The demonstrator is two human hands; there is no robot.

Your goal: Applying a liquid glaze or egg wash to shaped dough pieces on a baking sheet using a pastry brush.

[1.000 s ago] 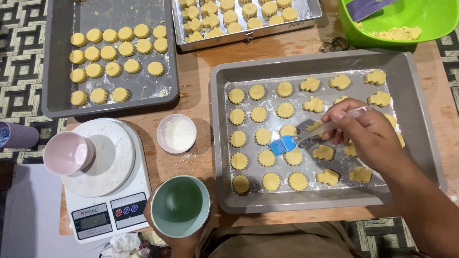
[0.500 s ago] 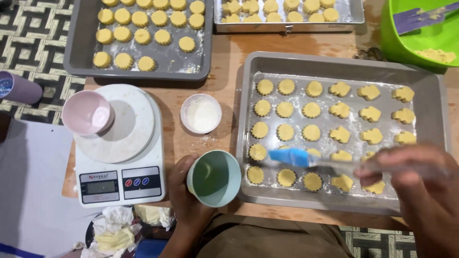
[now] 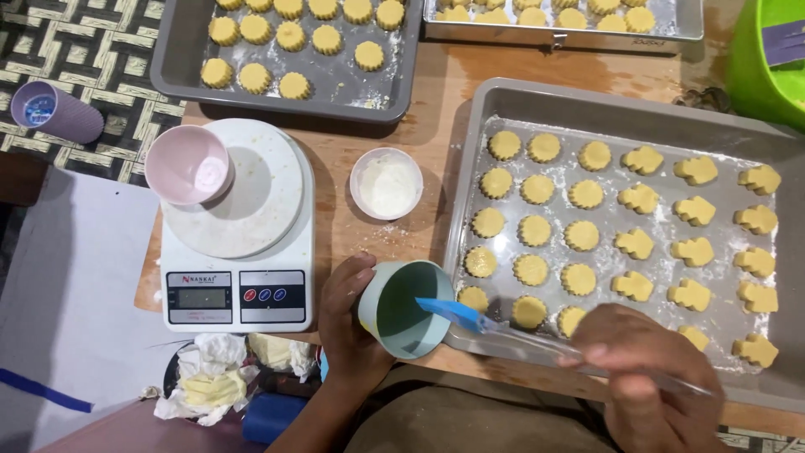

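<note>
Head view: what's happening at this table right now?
A person sits at a wooden table of unbaked cookies. The left hand holds a tilted green cup, and the right hand holds a brush with its blue tip at the cup's mouth. Beside them is a grey tray of round and shaped cookies. A kitchen scale carries a pink cup, with a small white bowl next to it.

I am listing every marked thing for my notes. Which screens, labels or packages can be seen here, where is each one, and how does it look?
Kitchen scale: left of the green cup held by the left hand; white, round platform, a small grey blank screen, three round buttons, a small printed logo.
Purple cup: lying on its side at the far left on the patterned mat; a round blue label on its base.
No packages can be told.
</note>
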